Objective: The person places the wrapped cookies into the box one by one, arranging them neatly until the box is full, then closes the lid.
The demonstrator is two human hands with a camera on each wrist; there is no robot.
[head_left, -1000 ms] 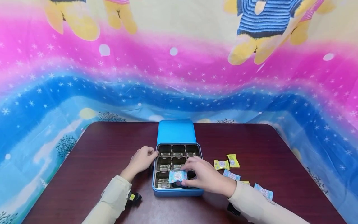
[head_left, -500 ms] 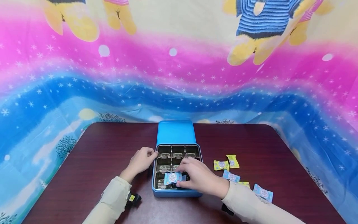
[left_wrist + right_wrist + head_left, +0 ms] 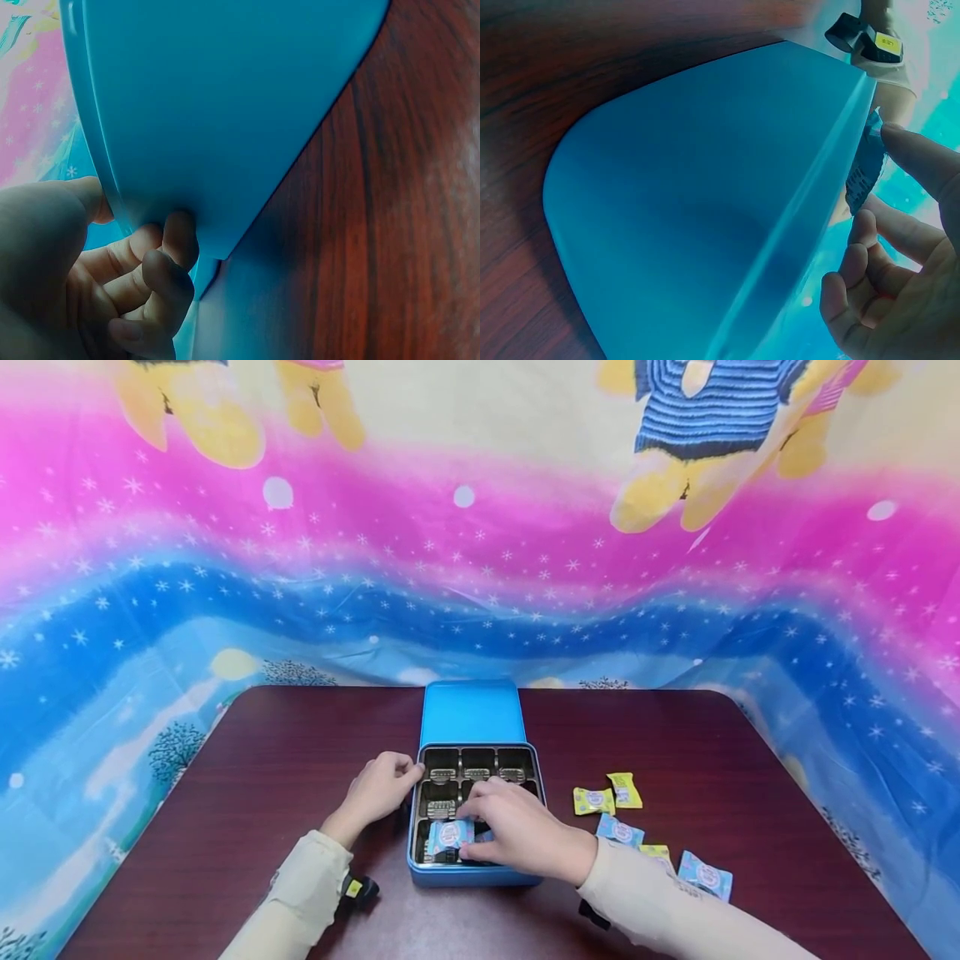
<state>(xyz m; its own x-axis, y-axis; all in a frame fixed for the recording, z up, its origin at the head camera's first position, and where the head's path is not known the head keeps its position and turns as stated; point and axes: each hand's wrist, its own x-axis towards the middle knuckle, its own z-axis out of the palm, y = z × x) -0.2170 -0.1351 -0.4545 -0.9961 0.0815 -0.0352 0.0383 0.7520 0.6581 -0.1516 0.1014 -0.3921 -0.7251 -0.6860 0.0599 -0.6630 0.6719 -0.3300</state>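
Observation:
A blue tin with a dark divided tray stands open in the head view. At its left side, my left hand grips the rim; the left wrist view shows the thumb at the tin's edge and curled fingers of the hand against its wall. My right hand pinches a blue wrapped candy over the front-left compartment. In the right wrist view, thumb and forefinger of that hand hold the candy just beyond the tin's rim. The right hand partly hides the middle and right compartments.
The tin's blue lid lies back behind it. Right of the tin on the dark red table lie yellow candies and blue candies, some near the right sleeve. A patterned cloth hangs behind the table.
My right hand has moved left with the blue candy, from above the front-middle compartment to the front-left one. The left hand stays at the tin's rim.

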